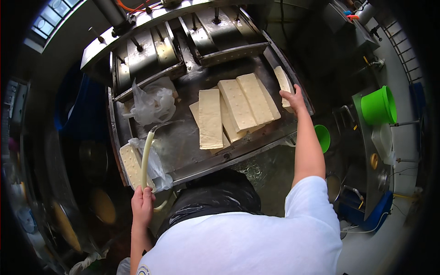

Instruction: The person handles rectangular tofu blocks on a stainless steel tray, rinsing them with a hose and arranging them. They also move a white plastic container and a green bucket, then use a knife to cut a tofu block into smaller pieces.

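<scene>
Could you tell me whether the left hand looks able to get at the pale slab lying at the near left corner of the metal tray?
Probably yes: the left hand grips a pale hose right beside that slab, with only crumpled clear plastic nearby; it would need to free itself first.

Bystanders around the steel table

A green bucket and a small green bowl are seen at right; a crumpled plastic bag is left near the metal moulds.
</scene>
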The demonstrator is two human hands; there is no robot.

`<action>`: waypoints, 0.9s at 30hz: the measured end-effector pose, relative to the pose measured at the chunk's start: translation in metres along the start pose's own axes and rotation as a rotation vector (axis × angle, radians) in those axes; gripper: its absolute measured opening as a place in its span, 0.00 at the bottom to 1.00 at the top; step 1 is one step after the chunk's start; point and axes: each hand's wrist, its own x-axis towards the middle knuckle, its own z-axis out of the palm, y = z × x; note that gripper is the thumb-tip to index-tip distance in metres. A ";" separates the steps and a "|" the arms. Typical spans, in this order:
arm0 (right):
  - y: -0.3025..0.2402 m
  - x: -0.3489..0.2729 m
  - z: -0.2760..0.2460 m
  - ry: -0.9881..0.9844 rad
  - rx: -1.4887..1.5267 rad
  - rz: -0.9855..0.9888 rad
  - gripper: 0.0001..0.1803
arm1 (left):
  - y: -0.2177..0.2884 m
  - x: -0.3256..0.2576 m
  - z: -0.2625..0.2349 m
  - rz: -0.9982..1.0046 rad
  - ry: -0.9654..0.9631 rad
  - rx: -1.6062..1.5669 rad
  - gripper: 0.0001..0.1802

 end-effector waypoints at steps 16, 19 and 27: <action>-0.130 -0.204 0.128 0.119 -0.888 -0.533 0.33 | -0.018 -0.011 -0.034 0.096 0.021 0.005 0.19; -0.140 -0.246 0.170 -0.061 -0.656 -0.864 0.28 | -0.036 -0.018 -0.043 0.120 0.062 -0.009 0.19; -0.124 -0.269 0.196 -0.381 -1.025 -0.903 0.38 | -0.065 -0.048 -0.086 0.114 0.125 -0.105 0.18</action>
